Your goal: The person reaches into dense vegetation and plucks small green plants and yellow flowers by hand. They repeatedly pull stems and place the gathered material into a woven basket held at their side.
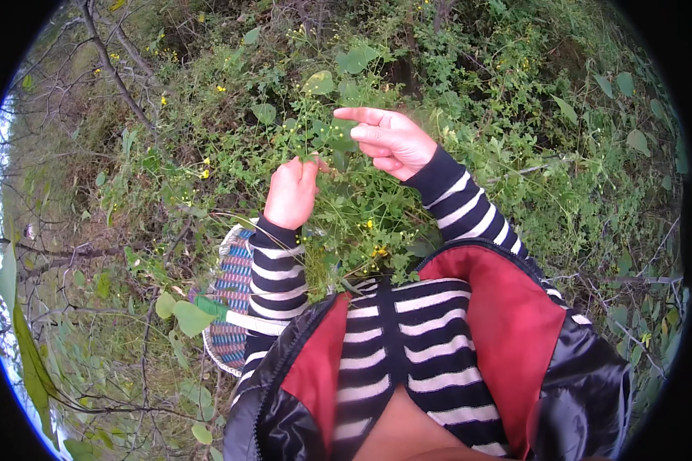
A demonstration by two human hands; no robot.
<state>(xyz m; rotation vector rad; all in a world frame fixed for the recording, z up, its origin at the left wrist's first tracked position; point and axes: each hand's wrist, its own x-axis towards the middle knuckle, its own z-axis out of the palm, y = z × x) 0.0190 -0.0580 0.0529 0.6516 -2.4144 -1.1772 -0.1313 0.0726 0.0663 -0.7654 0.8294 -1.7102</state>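
My left hand (293,190) is closed around thin green stems of a plant with small round buds (307,124) that rise above the thumb. To its upper right is my right hand (393,139), its index finger stretched out to the left and the thumb beneath it, beside the budded stems; whether it touches one is unclear. A woven basket (233,282) in blue, red and white, with a white handle (256,322) partly wrapped in green, hangs by my left forearm, which hides part of it. Leafy stems with yellow flowers (379,252) stand before my chest.
Dense green undergrowth (513,109) surrounds my hands. Bare branches (118,75) reach in from the upper left, and more twigs (144,369) cross the lower left. Broad leaves (191,318) hang near the basket. A thin pale twig (533,168) lies right of my right hand.
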